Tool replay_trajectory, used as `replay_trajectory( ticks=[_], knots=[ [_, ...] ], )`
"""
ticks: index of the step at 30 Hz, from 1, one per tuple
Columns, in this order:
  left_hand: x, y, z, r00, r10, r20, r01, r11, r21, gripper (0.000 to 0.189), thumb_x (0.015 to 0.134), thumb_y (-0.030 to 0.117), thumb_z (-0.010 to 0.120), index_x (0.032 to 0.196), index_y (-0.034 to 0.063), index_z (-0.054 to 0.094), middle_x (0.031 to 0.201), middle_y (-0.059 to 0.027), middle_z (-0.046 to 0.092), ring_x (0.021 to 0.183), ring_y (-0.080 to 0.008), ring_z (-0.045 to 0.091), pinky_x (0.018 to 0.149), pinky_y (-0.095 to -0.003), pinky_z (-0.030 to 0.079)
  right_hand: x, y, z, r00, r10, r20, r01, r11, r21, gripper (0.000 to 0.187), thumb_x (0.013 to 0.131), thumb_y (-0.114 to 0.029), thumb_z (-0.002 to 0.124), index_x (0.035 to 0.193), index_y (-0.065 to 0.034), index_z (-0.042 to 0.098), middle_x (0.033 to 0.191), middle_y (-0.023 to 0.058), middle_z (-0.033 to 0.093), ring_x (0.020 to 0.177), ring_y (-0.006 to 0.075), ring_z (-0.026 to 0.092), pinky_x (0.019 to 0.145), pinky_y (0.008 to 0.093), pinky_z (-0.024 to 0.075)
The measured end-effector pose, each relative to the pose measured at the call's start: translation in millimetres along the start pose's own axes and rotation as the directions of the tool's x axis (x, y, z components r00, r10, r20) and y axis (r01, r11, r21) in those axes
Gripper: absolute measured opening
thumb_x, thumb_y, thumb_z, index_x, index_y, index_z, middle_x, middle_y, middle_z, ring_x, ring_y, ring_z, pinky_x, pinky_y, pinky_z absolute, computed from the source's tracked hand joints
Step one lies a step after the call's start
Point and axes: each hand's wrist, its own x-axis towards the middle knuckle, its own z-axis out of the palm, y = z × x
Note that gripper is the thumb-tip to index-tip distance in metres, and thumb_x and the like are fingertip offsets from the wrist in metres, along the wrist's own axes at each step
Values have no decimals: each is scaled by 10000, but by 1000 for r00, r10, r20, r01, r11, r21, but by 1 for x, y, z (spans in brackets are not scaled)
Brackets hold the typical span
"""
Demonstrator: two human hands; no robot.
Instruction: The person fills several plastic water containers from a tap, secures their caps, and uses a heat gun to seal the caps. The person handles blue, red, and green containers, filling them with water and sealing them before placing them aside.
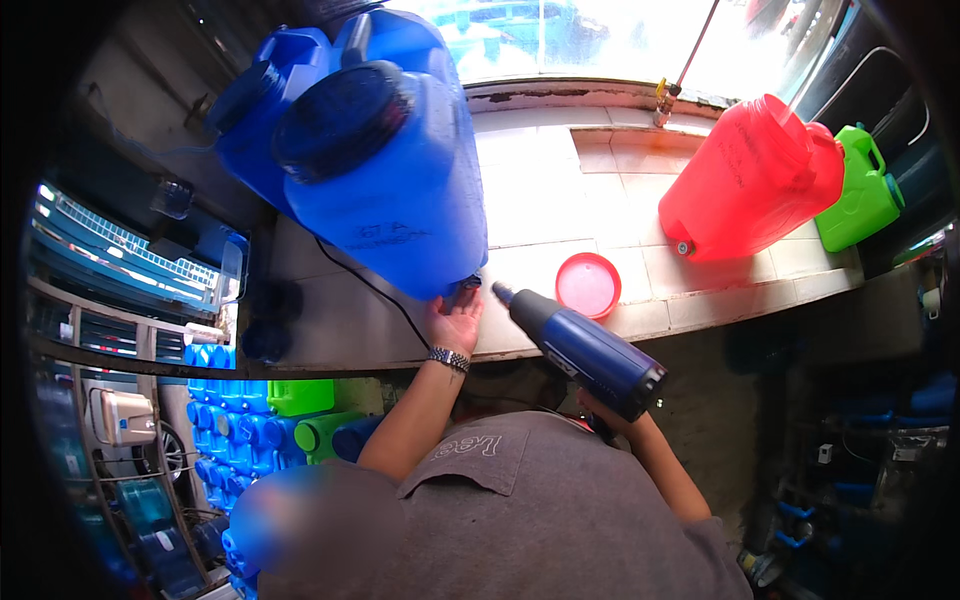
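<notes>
My right hand (pixel 596 409) grips the handle of a blue heat gun (pixel 581 345), whose metal nozzle points up and left. Just ahead of that nozzle is the small dark spigot (pixel 471 282) low on a large blue plastic water jug (pixel 390 202). The jug has a dark round cap and bears handwriting. Below the spigot, my left hand (pixel 455 326) is turned palm up, fingers extended close to it; whether they touch is unclear. A metal-band watch (pixel 448 359) circles the left wrist. To the right of the heat gun lies a round red lid (pixel 589 286).
A second blue jug (pixel 244 105) stands behind the first on the white tiled counter (pixel 517 217). Farther right are an uncapped red jug (pixel 750 180) and a green jug (pixel 859 195). A black cord (pixel 367 281) crosses the counter. Stacked blue containers (pixel 232 427) stand lower left.
</notes>
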Motion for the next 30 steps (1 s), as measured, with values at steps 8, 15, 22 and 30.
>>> replay_trajectory(
  ticks=[8,15,22,30],
  knots=[
    [4,23,1,970,-241,41,243,968,-54,459,878,175,414,1271,-54,352,1260,-162,443,1289,-408,385,1102,-528,229,-47,-32,48,983,121,-135,-95,978,188,180,849,-84,646,1012,-47,578,805,35,590,701,128,580,631,280,489],
    [-29,111,-46,961,-266,81,252,956,151,196,917,181,458,1043,31,465,1023,-149,561,1085,-366,560,866,-444,481,-30,-73,126,953,-283,-110,249,935,-252,257,851,-109,663,1079,-24,581,906,78,614,798,163,605,694,293,501],
    [-57,230,-102,997,-54,53,42,976,214,311,923,251,530,1191,100,482,1056,-89,576,887,-244,592,681,-334,480,133,-160,261,553,-769,319,830,477,-289,622,795,-153,701,1345,-44,432,1312,196,481,1207,305,484,1033,389,367],
    [-121,302,-165,977,197,87,-210,960,184,254,931,275,539,1135,124,555,925,-53,618,851,-187,581,708,-302,472,364,-266,471,721,-693,-31,680,715,-159,548,766,-286,714,1206,-29,513,1149,239,541,1101,406,512,900,446,434]
  ],
)
